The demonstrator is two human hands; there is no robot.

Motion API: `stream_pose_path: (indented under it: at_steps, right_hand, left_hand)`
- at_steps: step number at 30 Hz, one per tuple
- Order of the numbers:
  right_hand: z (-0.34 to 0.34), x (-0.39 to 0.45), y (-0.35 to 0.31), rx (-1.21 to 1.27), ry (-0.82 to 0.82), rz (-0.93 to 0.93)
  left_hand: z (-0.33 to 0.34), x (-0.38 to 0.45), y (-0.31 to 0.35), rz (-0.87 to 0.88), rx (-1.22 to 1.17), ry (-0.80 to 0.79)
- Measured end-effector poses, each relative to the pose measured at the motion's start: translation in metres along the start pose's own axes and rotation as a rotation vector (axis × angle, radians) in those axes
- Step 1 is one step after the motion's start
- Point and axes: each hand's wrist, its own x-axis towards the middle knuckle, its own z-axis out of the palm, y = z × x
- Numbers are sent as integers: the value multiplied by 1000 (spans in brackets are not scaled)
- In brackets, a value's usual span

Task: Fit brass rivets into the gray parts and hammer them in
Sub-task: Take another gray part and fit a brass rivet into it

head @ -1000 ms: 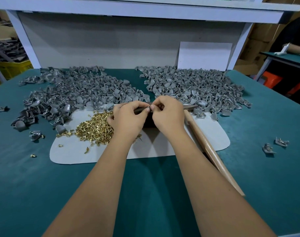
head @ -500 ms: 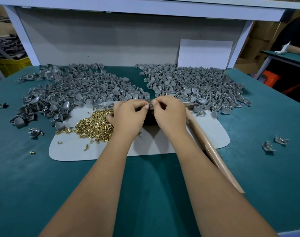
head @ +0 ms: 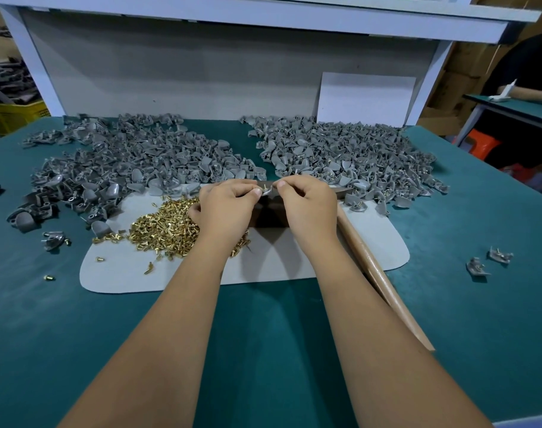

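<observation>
My left hand (head: pixel 225 208) and my right hand (head: pixel 307 205) meet fingertip to fingertip above a dark block (head: pixel 271 216) on the light grey mat (head: pixel 294 261). Between them they pinch one small gray part (head: pixel 267 190) with a brass rivet standing in it. A heap of loose brass rivets (head: pixel 163 225) lies on the mat just left of my left hand. One big pile of gray parts (head: pixel 124 168) spreads at the back left, another pile of gray parts (head: pixel 347 156) at the back right. The hammer's wooden handle (head: pixel 378 273) lies along my right forearm.
The teal table (head: pixel 47 335) carries stray rivets and parts at the left (head: pixel 55 239) and two loose gray parts (head: pixel 487 261) at the right. A white card (head: pixel 365 98) leans on the back panel. Another person sits at a table (head: pixel 526 106) far right.
The hands stay together over the block; the fingertips have shifted slightly and the rivet now shows in the part between them. The view has moved a little.
</observation>
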Motion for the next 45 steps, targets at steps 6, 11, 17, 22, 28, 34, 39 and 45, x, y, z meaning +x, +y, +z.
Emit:
stream_pose_path:
  at_steps: [6,11,17,22,28,34,39,45]
  right_hand:
    - [-2,-1,-4,-63,1,-16]
    - [-22,3,-4,-499,159,-53]
    - [-19,5,-6,-383,-38,-95]
    - [4,5,-8,-546,-50,-162]
    - [7,4,-9,-493,10,-180]
    - [17,-2,-9,-418,96,-229]
    - [20,-2,-6,-362,130,-204]
    - [21,-2,-6,-351,134,-149]
  left_hand:
    - [1,-2,0,5,36,16]
    - [2,-5,2,40,61,57]
    - [0,-6,2,58,60,38]
    - [-2,-4,0,115,98,1]
    - [-1,-4,-1,103,122,14]
    - [1,-3,0,103,145,39]
    - [1,-2,-1,85,143,24]
    - [3,-1,-1,95,146,37]
